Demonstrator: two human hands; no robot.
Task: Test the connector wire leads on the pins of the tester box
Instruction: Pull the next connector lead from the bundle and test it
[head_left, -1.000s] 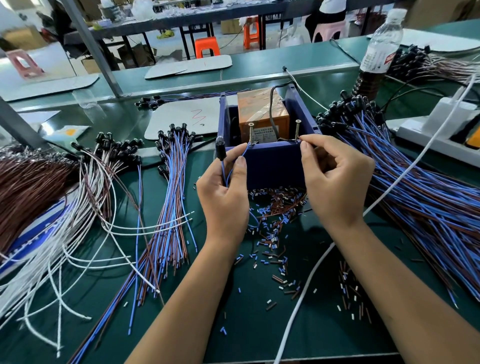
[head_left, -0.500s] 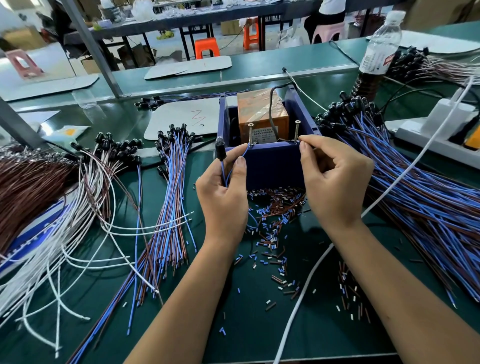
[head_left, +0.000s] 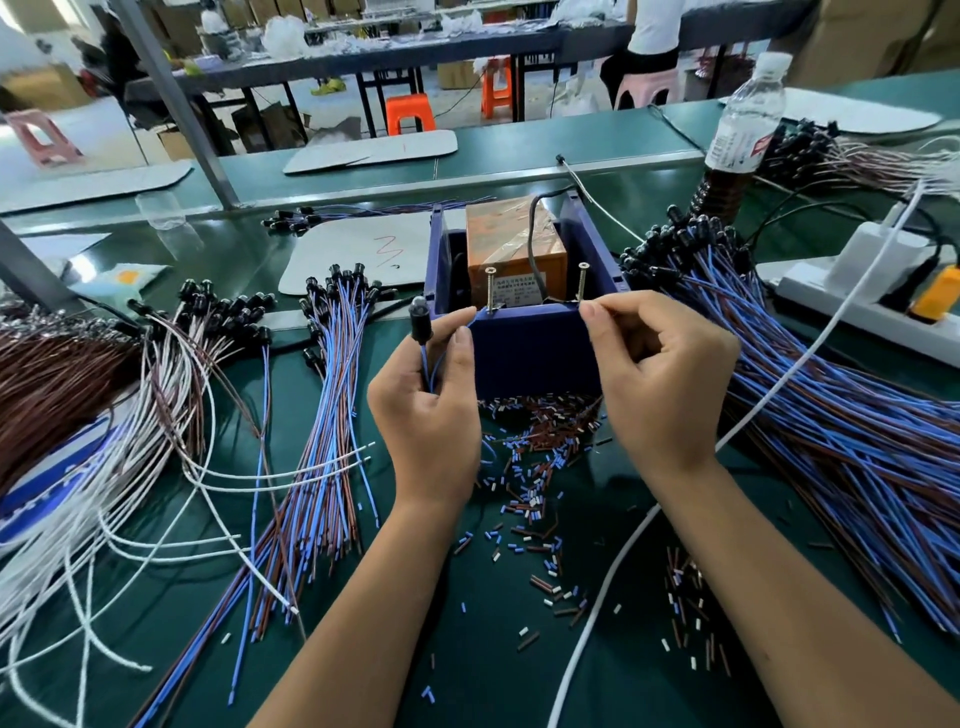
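Observation:
The blue tester box (head_left: 530, 353) stands at the table's middle with an orange block (head_left: 511, 244) inside and two upright screw pins, the left pin (head_left: 490, 290) and the right pin (head_left: 582, 283), at its near wall. My left hand (head_left: 426, 410) grips a connector wire with a black round connector (head_left: 418, 319) sticking up. Its blue lead (head_left: 475, 322) runs to the base of the left pin. My right hand (head_left: 660, 374) pinches the other lead end at the box's near rim by the right pin; that lead is hidden by my fingers.
A bundle of blue-brown connector wires (head_left: 317, 415) lies left of the box, a larger pile (head_left: 831, 415) to the right. White and brown wires (head_left: 104, 441) fill the far left. Cut insulation bits (head_left: 530, 467) litter the mat. A power strip (head_left: 857, 296), white cable (head_left: 623, 561) and bottle (head_left: 743, 124) sit right.

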